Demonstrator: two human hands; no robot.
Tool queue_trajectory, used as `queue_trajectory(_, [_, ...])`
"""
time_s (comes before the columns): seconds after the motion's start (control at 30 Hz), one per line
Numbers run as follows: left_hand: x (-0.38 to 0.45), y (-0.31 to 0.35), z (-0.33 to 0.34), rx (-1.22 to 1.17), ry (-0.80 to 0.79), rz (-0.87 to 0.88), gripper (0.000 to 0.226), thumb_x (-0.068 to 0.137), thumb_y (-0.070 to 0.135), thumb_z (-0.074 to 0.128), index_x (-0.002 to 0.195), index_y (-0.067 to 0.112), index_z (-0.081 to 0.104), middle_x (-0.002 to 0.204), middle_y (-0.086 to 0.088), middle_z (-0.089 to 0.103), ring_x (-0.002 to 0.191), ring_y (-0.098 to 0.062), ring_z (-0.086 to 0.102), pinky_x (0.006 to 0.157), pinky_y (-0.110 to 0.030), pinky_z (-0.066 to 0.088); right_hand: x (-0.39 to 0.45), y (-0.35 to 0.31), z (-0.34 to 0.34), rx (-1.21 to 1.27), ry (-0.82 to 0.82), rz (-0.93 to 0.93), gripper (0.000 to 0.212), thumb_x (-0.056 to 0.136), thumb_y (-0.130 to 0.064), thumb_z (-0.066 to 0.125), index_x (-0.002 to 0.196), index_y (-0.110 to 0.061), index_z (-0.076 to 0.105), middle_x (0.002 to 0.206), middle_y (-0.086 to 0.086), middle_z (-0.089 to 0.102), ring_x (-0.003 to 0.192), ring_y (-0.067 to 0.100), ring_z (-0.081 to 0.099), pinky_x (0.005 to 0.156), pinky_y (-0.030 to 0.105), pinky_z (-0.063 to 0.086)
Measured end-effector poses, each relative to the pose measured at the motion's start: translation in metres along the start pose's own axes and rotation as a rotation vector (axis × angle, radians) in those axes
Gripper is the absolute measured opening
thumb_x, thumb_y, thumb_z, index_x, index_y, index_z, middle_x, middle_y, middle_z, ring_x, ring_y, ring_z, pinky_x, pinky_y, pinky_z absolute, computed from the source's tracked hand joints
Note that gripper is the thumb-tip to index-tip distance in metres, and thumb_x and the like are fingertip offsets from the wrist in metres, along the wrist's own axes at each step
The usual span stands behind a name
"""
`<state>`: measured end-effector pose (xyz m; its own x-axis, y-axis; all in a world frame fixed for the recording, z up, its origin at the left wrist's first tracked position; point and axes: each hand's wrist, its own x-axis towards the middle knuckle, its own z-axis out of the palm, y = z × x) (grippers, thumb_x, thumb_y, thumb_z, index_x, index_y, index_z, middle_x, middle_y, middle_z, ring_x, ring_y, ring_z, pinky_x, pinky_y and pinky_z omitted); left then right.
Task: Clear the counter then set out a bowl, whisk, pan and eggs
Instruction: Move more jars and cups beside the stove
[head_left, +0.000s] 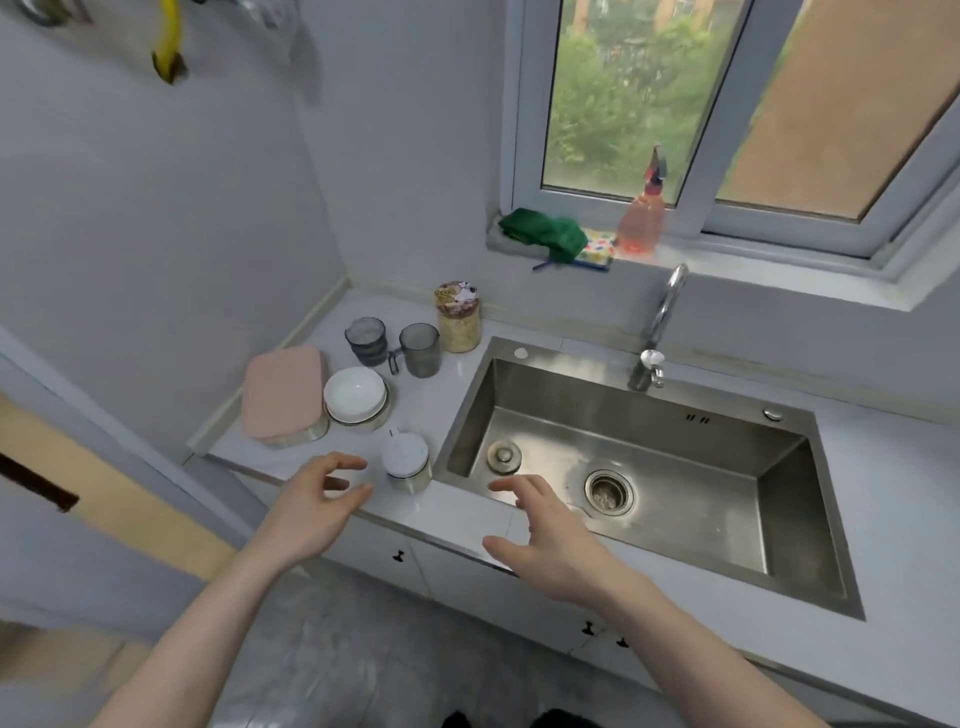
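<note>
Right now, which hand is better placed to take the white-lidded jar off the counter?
Left, probably. The left hand hovers open right beside the white-lidded jar, fingers curled toward it. The right hand is also open but hangs further off, over the sink edge.

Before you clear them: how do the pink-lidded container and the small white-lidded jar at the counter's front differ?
The pink-lidded container is wide, low and rounded-rectangular; the white-lidded jar is narrow and round. The container sits at the counter's left edge beside the stacked white bowls; the jar stands by the sink rim, between the open left hand and right hand. Both have clear bodies and closed lids.
</note>
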<state>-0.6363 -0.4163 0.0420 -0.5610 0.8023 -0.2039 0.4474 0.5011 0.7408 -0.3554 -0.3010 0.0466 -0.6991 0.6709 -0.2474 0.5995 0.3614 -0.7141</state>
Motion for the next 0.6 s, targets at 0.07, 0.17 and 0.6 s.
queue_trajectory(0.07, [0.02,-0.003,-0.004,0.0,0.004,0.0,0.02,0.09,0.031,0.073,0.108,0.037,0.067,0.118,0.014,0.066,0.105,-0.002,0.063,0.078,-0.021,0.046,0.019,-0.003,0.002,-0.022,-0.019,-0.002,0.06,0.092,-0.043,0.065,0.146,-0.035,0.04,0.148,-0.02,0.035,0.13,0.004,0.044,0.096,0.02,0.034])
queue_trajectory(0.17, [0.056,-0.006,-0.009,-0.014,0.007,-0.009,0.022,0.089,0.03,0.073,0.106,0.04,0.066,0.119,0.014,0.066,0.106,-0.005,0.065,0.083,-0.03,0.052,0.063,-0.004,0.001,-0.045,-0.055,-0.006,0.062,0.092,-0.041,0.066,0.148,-0.033,0.039,0.145,-0.017,0.035,0.125,0.004,0.044,0.095,0.019,0.032])
queue_trajectory(0.6, [0.195,0.006,-0.033,0.085,-0.001,0.003,0.024,0.089,0.029,0.074,0.112,0.031,0.068,0.122,0.009,0.061,0.1,-0.003,0.064,0.083,-0.029,0.05,0.218,-0.02,0.048,-0.11,-0.236,-0.051,0.096,0.073,-0.039,0.082,0.154,-0.032,0.032,0.152,-0.005,0.034,0.137,0.024,0.043,0.112,0.031,0.038])
